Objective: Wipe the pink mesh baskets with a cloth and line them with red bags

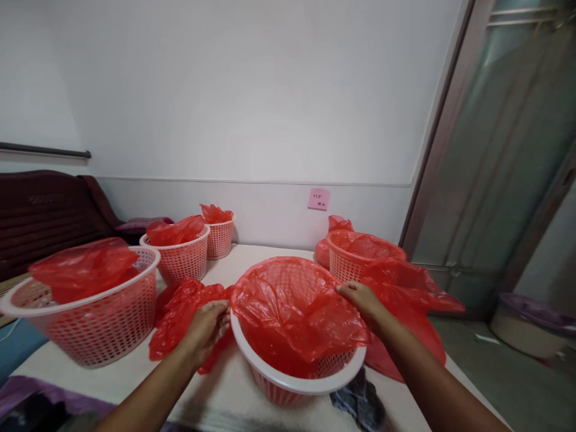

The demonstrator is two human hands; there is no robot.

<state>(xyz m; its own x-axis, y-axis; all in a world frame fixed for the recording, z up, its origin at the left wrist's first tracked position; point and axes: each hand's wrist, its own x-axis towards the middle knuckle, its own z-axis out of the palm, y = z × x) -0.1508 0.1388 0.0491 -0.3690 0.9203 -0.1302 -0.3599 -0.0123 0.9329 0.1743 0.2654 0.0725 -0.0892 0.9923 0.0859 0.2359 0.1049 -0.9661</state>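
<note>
A perforated basket (299, 384) with a white rim stands in front of me, tilted toward me in view. Spread over its far rim and sagging inside is a thin red plastic bag (288, 300). On the left, my left hand (209, 327) has its fingers closed at the bag's edge beside the rim. My right hand (360, 300) pinches the bag at the right side of the rim, thumb and fingers together. A crumpled red bag (173, 324) lies beside my left hand, and loose red plastic (405, 324) lies behind my right forearm.
Several more baskets with red bags surround the work: one at near left (105, 330), others behind it, and another basket (342, 264) at right rear. A dark cloth (360, 399) lies by the front basket. The wall carries a pink note (318, 199). A bin (526, 324) stands on the floor.
</note>
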